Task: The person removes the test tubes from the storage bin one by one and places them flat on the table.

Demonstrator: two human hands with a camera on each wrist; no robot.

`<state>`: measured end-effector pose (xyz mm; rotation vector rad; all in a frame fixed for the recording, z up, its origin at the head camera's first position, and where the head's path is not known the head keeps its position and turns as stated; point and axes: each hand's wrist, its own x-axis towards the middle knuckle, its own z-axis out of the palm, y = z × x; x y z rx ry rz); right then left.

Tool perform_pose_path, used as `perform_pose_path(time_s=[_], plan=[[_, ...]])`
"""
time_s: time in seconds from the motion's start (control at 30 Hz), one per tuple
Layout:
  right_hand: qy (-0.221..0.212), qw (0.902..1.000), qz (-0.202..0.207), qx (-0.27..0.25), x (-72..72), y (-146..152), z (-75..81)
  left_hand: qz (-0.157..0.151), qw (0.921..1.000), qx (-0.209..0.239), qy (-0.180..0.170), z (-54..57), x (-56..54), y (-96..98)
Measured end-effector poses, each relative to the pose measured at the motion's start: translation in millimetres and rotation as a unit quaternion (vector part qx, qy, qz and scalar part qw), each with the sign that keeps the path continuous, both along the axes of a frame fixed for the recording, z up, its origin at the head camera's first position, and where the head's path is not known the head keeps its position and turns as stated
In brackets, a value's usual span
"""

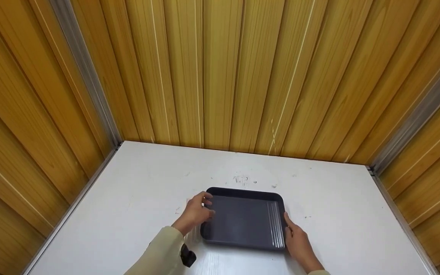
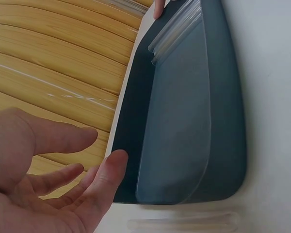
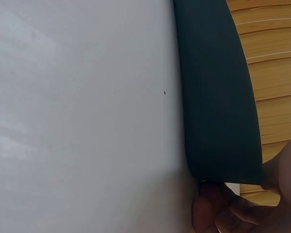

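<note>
A dark grey rectangular tray (image 1: pixel 241 221) with raised walls lies on the white table. Several clear, thin rods (image 1: pixel 276 225), perhaps tubes or straws, lie side by side along its inner right side. My left hand (image 1: pixel 197 212) is at the tray's left wall, thumb and fingers spread apart, with nothing between them in the left wrist view. At the opposite side, my right hand (image 1: pixel 297 240) holds the tray's right edge; its thumb is by the rim and its fingers reach low on the outer wall. Another clear rod (image 2: pixel 184 222) lies on the table beside the tray's left end.
Wood-patterned panels (image 1: pixel 224 76) enclose the white table (image 1: pixel 147 183) at the back and both sides, with grey metal posts (image 1: pixel 94 76) in the corners. Small dark marks (image 1: pixel 241 178) spot the tabletop behind the tray. A black object (image 1: pixel 187 256) sits at the left sleeve.
</note>
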<state>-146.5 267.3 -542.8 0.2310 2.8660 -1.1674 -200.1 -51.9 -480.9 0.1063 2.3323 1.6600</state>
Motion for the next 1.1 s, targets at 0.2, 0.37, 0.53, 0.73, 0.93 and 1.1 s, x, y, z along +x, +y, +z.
perform_pose_path(time_s=[0.2, 0.37, 0.53, 0.73, 0.93, 1.1], plan=[[-0.012, 0.9999, 0.007, -0.006, -0.3, 1.3, -0.2, -0.009, 0.9999, 0.013, 0.004, -2.9, -0.3, 7.6], [-0.013, 0.9999, 0.007, -0.005, -1.2, 2.4, 0.4, -0.007, 0.9998, 0.014, 0.011, -6.6, -1.4, 15.9], [-0.014, 0.9999, 0.006, -0.007, -1.6, 2.3, 0.3, -0.008, 0.9997, 0.018, 0.015, -9.1, -0.6, 23.5], [-0.015, 0.9998, 0.006, -0.007, -1.9, 2.2, -0.5, -0.011, 0.9996, 0.021, 0.017, -13.0, 0.7, 29.5], [-0.020, 0.9998, 0.004, -0.006, -1.0, 1.7, -0.7, -0.015, 0.9997, -0.001, 0.022, -16.8, 1.8, 35.4], [-0.012, 0.9999, 0.007, -0.006, 1.2, 0.3, 0.6, -0.024, 0.9992, -0.020, 0.027, -19.0, 3.8, 41.3]])
